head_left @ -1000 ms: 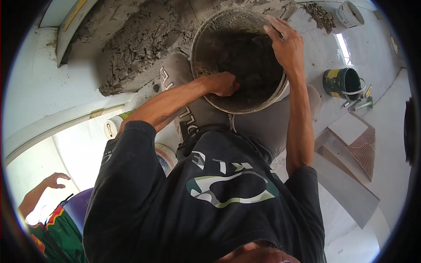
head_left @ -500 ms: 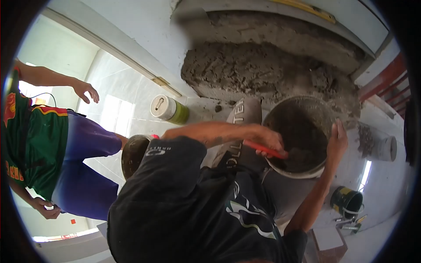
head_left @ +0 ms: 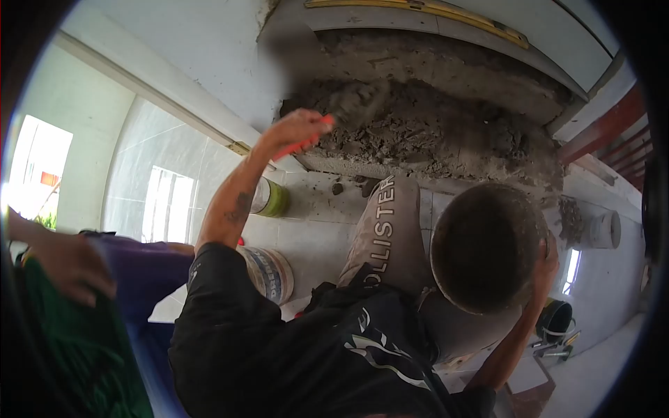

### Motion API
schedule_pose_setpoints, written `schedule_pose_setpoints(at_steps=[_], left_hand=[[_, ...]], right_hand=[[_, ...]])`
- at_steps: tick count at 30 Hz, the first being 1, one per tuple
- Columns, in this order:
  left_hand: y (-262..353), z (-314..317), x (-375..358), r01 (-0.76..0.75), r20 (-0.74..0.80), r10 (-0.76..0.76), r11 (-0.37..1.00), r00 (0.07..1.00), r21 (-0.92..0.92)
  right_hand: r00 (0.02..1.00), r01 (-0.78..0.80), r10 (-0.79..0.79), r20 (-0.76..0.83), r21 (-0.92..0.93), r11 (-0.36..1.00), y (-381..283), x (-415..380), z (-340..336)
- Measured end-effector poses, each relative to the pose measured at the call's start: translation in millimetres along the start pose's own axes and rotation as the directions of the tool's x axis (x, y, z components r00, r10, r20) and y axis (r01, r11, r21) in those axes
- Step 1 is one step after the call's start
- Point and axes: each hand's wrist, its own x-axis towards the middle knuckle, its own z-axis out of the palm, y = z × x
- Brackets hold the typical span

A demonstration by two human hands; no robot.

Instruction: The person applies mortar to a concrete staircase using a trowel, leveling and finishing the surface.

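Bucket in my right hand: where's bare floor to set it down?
Bare tile lies between the green-capped can, white pail and your knee. Mortar bed ahead is crowded; the tools clutter the right. The right hand grips the bucket.

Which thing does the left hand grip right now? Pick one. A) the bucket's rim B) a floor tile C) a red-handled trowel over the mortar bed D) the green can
C: the left hand grips a red-handled trowel over the mortar bed; the right hand holds the bucket.
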Motion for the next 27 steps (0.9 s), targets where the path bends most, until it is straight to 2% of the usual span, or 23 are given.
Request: schedule_pose_setpoints(at_steps=[1, 2, 3, 4, 6, 7, 9, 10, 11, 13, 14, 15, 17, 18, 19, 22, 23, 25, 26, 27], left_hand=[[-12, -16, 23, -0.009, 0.008, 0.009, 1.000, 1.000, 0.006], [-30, -26, 48, -0.140, -0.184, 0.213, 0.929, 0.960, 0.342], [-46, -29, 66, -0.172, -0.286, 0.450, 0.738, 0.846, 0.653], [-54, -26, 78, -0.173, -0.286, 0.457, 0.732, 0.843, 0.659], [-66, -17, 87, 0.099, -0.430, 0.307, 0.707, 0.849, 0.700], [-74, -18, 85, 0.101, -0.427, 0.308, 0.701, 0.851, 0.706], [-83, -13, 82, 0.158, -0.461, 0.150, 0.811, 0.875, 0.563], [-95, -10, 80, 0.130, -0.553, 0.222, 0.840, 0.803, 0.526], [-97, -14, 72, 0.136, -0.558, 0.214, 0.844, 0.802, 0.520], [-101, -23, 51, 0.049, -0.541, 0.258, 0.871, 0.801, 0.489], [-110, -26, 48, 0.008, -0.512, 0.326, 0.838, 0.795, 0.546], [-100, -23, 37, 0.002, -0.507, 0.331, 0.836, 0.796, 0.549], [-73, -17, 8, 0.016, -0.402, 0.046, 0.989, 0.915, 0.149], [-60, -6, -2, 0.013, -0.481, 0.036, 0.995, 0.876, 0.097], [-57, 0, 0, 0.020, -0.488, 0.029, 0.995, 0.873, 0.094], [-60, 14, 20, -0.007, -0.392, -0.120, 0.952, 0.912, -0.307], [-65, 20, 37, -0.013, -0.392, -0.115, 0.951, 0.913, -0.309], [-75, 34, 75, -0.045, -0.447, -0.203, 0.873, 0.871, -0.485], [-75, 46, 91, -0.055, -0.451, -0.198, 0.871, 0.870, -0.487], [-72, 61, 106, -0.049, -0.469, -0.156, 0.917, 0.870, -0.396]], right_hand=[[1.000, -0.010, 0.010, -0.008, -0.002, 1.000, 3, 1, -1], [1.000, 0.023, -0.023, -0.021, -0.002, 1.000, 7, 2, 0], [0.998, 0.058, -0.058, -0.031, -0.002, 0.998, 10, 3, 1], [0.998, 0.055, -0.055, -0.038, 0.005, 0.998, 9, 5, 2], [0.999, 0.024, -0.024, -0.046, -0.011, 1.000, 7, 2, 3], [0.999, 0.017, -0.018, -0.043, -0.006, 1.000, 9, -1, 6], [0.998, 0.018, -0.017, -0.055, 0.013, 1.000, 20, -1, 3], [0.998, 0.015, -0.014, -0.056, 0.007, 1.000, 28, -2, 2], [0.998, 0.029, -0.028, -0.057, 0.030, 0.999, 35, -3, 2], [0.997, 0.057, -0.054, -0.046, 0.056, 0.997, 41, 4, 7], [0.997, 0.063, -0.061, -0.055, 0.045, 0.997, 43, 5, 7], [0.996, 0.062, -0.060, -0.070, 0.034, 0.997, 45, 3, 5], [0.996, 0.033, -0.032, -0.080, 0.019, 0.999, 40, -1, 2], [0.997, 0.020, -0.020, -0.076, 0.004, 1.000, 37, 0, 1], [0.997, 0.028, -0.027, -0.071, 0.007, 1.000, 40, -1, 1], [0.998, 0.021, -0.021, -0.054, 0.004, 1.000, 41, 2, 4], [0.997, 0.027, -0.026, -0.067, 0.010, 1.000, 36, -1, 3], [0.995, 0.031, -0.030, -0.091, 0.014, 0.999, 37, -4, 0], [0.996, 0.021, -0.018, -0.082, 0.031, 0.999, 38, -4, 1], [0.998, 0.013, -0.010, -0.070, 0.046, 0.999, 40, -3, 2]])
